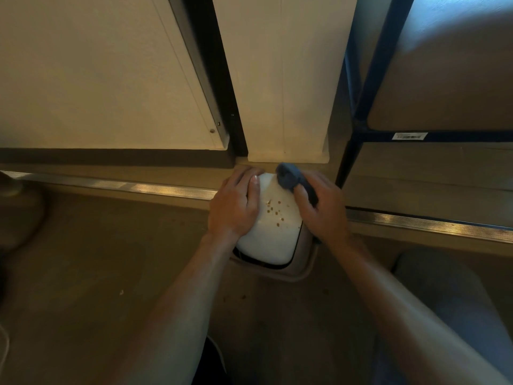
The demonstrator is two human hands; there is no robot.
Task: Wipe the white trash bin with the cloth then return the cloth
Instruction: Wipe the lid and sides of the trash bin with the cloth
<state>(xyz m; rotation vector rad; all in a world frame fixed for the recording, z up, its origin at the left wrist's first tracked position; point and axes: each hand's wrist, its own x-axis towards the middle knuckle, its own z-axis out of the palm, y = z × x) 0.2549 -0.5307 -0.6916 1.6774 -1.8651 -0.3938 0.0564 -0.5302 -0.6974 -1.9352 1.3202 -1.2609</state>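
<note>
Head view, looking down. A white trash bin (273,232) stands on the floor (97,273) at the foot of a pale wall panel (283,79), just in front of a ribbed metal floor strip (166,188) that runs across the frame. The bin's domed white lid bears a scatter of small brown specks (274,211) near its middle. The left hand (236,204) rests on the left side of the lid, fingers fairly straight and laid along its far edge, holding nothing else. The right hand (322,207) is at the lid's right side, its fingers curled around a bunched blue-grey cloth (291,177); the cloth's loose end lies against the far right corner of the lid. Both bare forearms reach in from the bottom of the frame. To the right stands a dark blue metal shelving frame (361,107) with a barcode label (409,136) on its horizontal rail. To the left, a dark door frame (216,65) rises beside the wall panel.
</note>
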